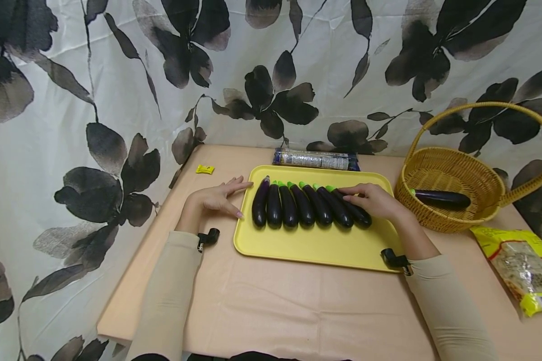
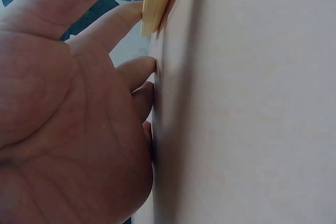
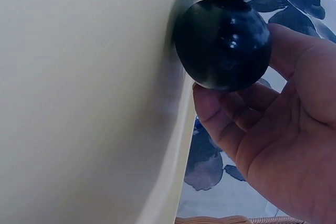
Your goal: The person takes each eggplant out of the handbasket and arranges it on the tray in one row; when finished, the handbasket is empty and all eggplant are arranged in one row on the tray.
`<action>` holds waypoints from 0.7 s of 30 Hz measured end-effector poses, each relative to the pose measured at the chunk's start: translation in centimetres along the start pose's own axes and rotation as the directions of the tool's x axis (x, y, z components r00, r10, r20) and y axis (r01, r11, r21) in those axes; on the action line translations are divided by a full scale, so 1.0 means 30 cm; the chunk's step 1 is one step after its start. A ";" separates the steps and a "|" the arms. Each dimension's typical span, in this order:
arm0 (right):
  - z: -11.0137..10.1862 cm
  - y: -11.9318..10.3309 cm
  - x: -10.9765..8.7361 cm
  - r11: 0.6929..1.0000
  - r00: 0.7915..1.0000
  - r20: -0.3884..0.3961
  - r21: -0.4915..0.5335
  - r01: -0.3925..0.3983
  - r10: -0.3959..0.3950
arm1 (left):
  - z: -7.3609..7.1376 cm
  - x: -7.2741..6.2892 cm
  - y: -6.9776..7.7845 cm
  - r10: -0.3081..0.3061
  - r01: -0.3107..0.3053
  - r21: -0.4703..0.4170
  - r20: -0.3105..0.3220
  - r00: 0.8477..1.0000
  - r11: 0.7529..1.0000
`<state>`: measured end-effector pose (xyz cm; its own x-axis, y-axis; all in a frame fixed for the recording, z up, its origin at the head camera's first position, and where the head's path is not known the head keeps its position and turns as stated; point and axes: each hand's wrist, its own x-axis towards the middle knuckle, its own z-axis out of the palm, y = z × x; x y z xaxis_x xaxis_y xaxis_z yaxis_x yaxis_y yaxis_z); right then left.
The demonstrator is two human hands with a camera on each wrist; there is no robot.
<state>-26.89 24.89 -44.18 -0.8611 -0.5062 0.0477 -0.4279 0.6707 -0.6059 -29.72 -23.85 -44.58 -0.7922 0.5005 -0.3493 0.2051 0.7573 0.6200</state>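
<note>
Several dark purple eggplants (image 1: pixel 290 210) lie side by side in a row on a yellow tray (image 1: pixel 271 245), their green stem ends pointing away. My right hand (image 1: pixel 376 199) grips the rightmost eggplant (image 1: pixel 361 216) near its upper part. In the right wrist view, this eggplant (image 3: pixel 223 45) sits between the thumb and the curled fingers of the right hand (image 3: pixel 294 129), touching its neighbour. At the tray's left edge is my left hand (image 1: pixel 217 198), with its fingers extended. The left wrist view shows a fingertip of that hand (image 2: pixel 79 108) against the tray rim (image 2: pixel 157 3).
To the right stands a wicker basket (image 1: pixel 433 218) with a tall handle and one eggplant (image 1: pixel 442 199) inside. A yellow-and-clear bag (image 1: pixel 521 265) lies in front of it. Behind the tray is a dark-blue wrapped package (image 1: pixel 315 160). A small yellow packet (image 1: pixel 205 169) lies at the back left.
</note>
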 end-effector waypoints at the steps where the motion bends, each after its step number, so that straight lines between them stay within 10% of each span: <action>1: 0.000 -0.001 0.000 1.000 1.000 0.000 -0.001 0.000 0.000 | 0.000 0.001 -0.001 -0.001 0.001 0.000 0.000 1.000 1.000; 21: 0.005 -0.006 0.003 0.999 1.000 0.020 -0.047 -0.021 0.022 | -0.002 0.004 -0.006 -0.005 0.006 0.031 -0.008 1.000 0.999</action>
<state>-26.85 24.66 -44.19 -0.8647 -0.5020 0.0187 -0.4221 0.7058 -0.5689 -29.89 -23.96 -44.68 -0.7980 0.4928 -0.3468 0.2184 0.7729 0.5958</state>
